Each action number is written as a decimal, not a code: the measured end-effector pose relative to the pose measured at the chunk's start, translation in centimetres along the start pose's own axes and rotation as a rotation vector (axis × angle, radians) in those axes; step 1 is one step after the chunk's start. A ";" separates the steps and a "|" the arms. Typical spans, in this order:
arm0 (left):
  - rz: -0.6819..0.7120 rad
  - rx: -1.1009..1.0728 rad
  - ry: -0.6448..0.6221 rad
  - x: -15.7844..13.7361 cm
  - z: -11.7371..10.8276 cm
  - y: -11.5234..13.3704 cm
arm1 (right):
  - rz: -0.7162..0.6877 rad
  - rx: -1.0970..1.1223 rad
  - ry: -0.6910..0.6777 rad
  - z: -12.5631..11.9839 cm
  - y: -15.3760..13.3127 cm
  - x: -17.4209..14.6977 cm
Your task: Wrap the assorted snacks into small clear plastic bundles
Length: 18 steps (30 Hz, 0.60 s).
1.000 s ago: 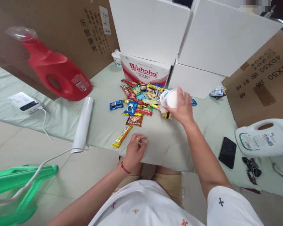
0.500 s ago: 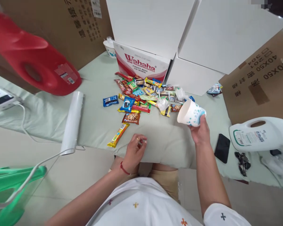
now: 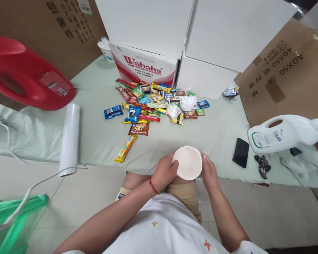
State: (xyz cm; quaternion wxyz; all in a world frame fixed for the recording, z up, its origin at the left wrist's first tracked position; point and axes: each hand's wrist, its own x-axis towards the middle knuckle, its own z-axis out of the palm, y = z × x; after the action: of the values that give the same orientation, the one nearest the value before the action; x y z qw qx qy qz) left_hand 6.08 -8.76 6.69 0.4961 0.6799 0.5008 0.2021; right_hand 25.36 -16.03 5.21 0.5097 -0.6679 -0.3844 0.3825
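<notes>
Between both hands, near the table's front edge, is a white paper cup (image 3: 187,163) with its open mouth turned up toward me. My left hand (image 3: 166,173) is closed on its left side, the thumb over the rim. My right hand (image 3: 210,173) grips the opposite side, its fingers partly hidden behind the cup. Beyond them lies a pile of wrapped snacks (image 3: 152,102). A yellow snack bar (image 3: 125,149) and a brown cookie packet (image 3: 139,129) lie at its near side. Two crumpled clear plastic pieces (image 3: 188,103) rest on the pile's right part.
A Wahaha carton (image 3: 145,67) and white boxes (image 3: 206,76) stand behind the snacks. Leftward are a red jug (image 3: 29,77), a white roll (image 3: 70,137) and another paper cup (image 3: 106,51). A phone (image 3: 241,152), keys (image 3: 262,165) and a white detergent bottle (image 3: 283,135) lie rightward.
My right hand has brought the cup down and left toward my body, tilting its mouth upward. My left hand has moved right and taken hold of the cup. The view has shifted right.
</notes>
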 end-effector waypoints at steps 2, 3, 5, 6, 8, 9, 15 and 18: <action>-0.015 0.097 0.009 0.1 -0.4 0.4 | -0.295 -0.282 0.054 -1.6 -1.4 -0.8; -0.015 0.128 -0.003 0.0 -0.6 0.6 | -0.423 -0.413 -0.018 -2.3 -2.1 -1.3; -0.018 0.163 -0.035 -0.1 -0.9 0.8 | -0.596 -0.657 -0.293 -3.2 -3.4 -2.5; -0.027 0.160 -0.050 -0.3 -0.9 0.9 | -0.639 -0.768 -0.432 -3.5 -3.8 -3.0; -0.042 0.086 -0.095 -0.6 -1.0 0.9 | -0.636 -0.960 -0.581 -4.0 -4.1 -3.3; -0.038 0.022 -0.121 -0.8 -1.1 0.8 | -0.597 -1.027 -0.595 -4.5 -4.0 -3.1; -0.033 -0.252 -0.098 -2.3 -2.8 -1.9 | -0.195 -1.182 -0.238 -12.2 -5.7 8.7; -0.104 -0.285 -0.004 -2.7 -3.8 -3.7 | -0.100 -1.259 0.245 -17.9 -9.7 18.6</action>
State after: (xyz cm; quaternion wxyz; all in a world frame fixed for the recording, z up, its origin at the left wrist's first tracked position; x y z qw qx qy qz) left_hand 0.23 -9.33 5.65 0.5984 0.5760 0.5007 0.2438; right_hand 47.95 -4.37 15.84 0.0774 -0.8594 -0.5051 -0.0198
